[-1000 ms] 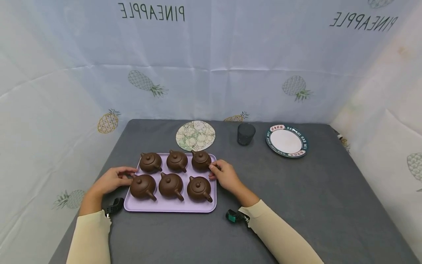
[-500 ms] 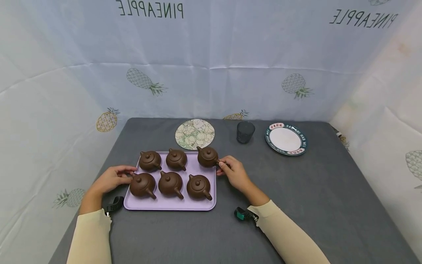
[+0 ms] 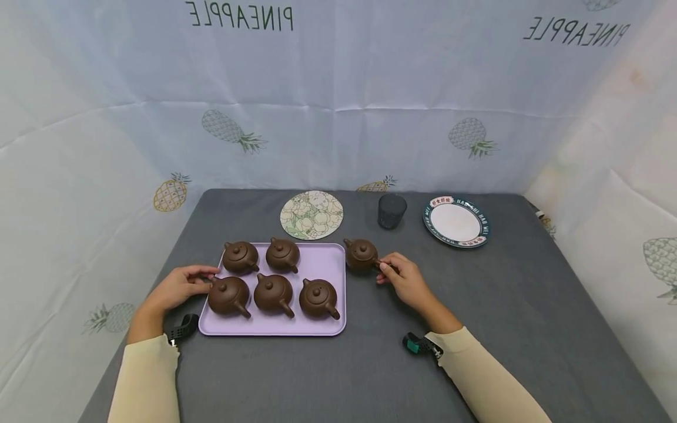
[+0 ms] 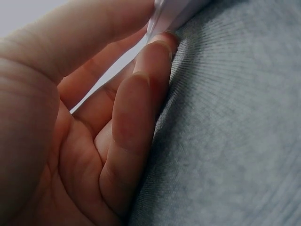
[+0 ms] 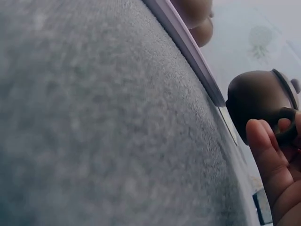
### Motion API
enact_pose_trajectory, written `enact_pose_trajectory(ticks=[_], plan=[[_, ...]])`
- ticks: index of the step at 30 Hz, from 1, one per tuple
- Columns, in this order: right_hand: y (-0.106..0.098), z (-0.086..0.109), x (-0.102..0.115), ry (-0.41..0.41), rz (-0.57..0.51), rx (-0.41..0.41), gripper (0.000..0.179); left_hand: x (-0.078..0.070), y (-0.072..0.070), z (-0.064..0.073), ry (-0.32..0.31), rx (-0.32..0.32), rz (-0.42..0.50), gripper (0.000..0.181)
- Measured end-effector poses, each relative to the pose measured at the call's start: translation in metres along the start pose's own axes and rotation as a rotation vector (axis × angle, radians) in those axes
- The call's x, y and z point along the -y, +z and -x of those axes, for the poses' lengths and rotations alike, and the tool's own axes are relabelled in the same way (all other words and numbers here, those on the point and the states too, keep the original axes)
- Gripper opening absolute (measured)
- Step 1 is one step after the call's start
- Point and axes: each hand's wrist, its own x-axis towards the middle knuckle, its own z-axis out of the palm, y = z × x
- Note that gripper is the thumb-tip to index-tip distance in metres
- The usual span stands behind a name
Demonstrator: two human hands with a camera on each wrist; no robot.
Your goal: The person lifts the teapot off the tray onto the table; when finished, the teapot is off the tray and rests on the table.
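My right hand (image 3: 406,283) pinches the handle of a small brown teapot (image 3: 361,255), just beyond the right edge of the lilac tray (image 3: 331,258). Seen by the right wrist camera, the fingers (image 5: 265,157) wrap the handle, and the teapot (image 5: 254,92) is raised over the grey cloth. On the tray several matching teapots remain: two in the back row, three in the front, including a front right one (image 3: 318,298). My left hand (image 3: 177,288) holds the tray's left edge; the left wrist view has thumb and curled fingers (image 4: 134,106) at the tray rim (image 4: 164,16).
Behind the tray lies a round patterned mat (image 3: 311,215). A dark cup (image 3: 392,211) stands right of it, then a white plate (image 3: 456,223) with a green lettered rim. Grey cloth covers the table (image 3: 502,305); pineapple-print curtains (image 3: 338,76) hang around it.
The right hand has carried the back right teapot rightward off the tray, leaving that corner bare. The left hand and the tray stay in place.
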Motion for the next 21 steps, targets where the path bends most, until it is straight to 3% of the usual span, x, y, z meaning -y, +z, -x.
enact_pose_trajectory(ticks=[17, 21], plan=[[-0.014, 0.000, -0.015, 0.075, -0.061, 0.022, 0.024, 0.000, -0.001, -0.001, -0.012, -0.008, -0.011, 0.039], [-0.017, -0.003, -0.030, 0.088, -0.067, 0.023, 0.024, -0.001, 0.000, -0.001, -0.003, -0.012, -0.016, 0.039]])
